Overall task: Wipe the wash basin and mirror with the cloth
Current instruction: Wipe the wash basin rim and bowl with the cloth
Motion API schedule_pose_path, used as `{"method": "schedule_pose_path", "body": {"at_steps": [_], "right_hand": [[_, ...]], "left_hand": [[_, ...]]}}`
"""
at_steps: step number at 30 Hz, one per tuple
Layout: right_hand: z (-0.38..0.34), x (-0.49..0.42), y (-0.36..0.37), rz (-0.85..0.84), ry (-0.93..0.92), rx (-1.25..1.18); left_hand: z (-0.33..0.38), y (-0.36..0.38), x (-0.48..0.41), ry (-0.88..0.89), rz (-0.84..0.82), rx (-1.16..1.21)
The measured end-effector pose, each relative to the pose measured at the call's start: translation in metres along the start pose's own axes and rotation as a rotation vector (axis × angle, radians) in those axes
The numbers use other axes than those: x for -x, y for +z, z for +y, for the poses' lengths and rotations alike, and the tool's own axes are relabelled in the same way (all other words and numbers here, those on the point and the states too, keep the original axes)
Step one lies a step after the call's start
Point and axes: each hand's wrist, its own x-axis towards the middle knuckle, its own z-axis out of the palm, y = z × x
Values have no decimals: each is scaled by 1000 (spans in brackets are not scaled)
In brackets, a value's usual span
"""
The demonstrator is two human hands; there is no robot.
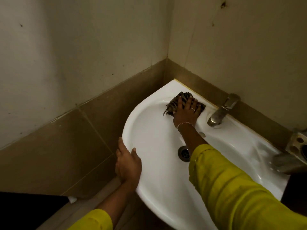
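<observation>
A white wash basin (157, 176) sits in the corner of a small room, its back edges against a band of brown tiles (66, 138) that runs below pale, marked walls (83, 39). A metal tap (221, 112) stands on the basin's back ledge at the right, and a round drain (184, 153) lies in the bottom of the bowl. At the far right edge a metal fitting (297, 145) shows, too blurred to tell what it is. The cloth (172, 104), dark with a striped pattern, lies on the back ledge of the basin near the corner, just left of the tap. The right hand (186, 112) lies flat on top of it, fingers straight and spread apart, pressing the cloth onto the white surface; a ring (193, 109) shows on one finger and a thin bracelet (183, 124) on the wrist. The arm reaches across the bowl in a yellow-green sleeve (232, 188). The left hand (127, 165) holds the basin's left rim, thumb on top of the edge and fingers along the outside and below it.
</observation>
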Motion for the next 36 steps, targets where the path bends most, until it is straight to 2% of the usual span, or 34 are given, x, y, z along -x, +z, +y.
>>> {"method": "schedule_pose_path", "body": {"at_steps": [5,9,12,17,19,21,26,36], "right_hand": [[-26,-4,8,21,-158,20],[-57,3,11,-19,-317,-113],[-84,10,15,-129,-327,-361],[-99,38,22,-303,-290,-1053],[-100,54,26,-347,-295,-1176],[-100,68,28,-374,-315,-1203],[-94,98,27,-421,-446,-1073],[-58,162,31,-639,-510,-977]], "left_hand": [[2,0,0,15,19,36],[2,0,1,25,44,101],[2,0,2,47,52,138],[1,1,1,45,61,177],[0,2,0,37,65,180],[-1,2,0,37,69,203],[-3,3,-2,-6,84,272],[-7,-1,-1,-25,127,459]]}}
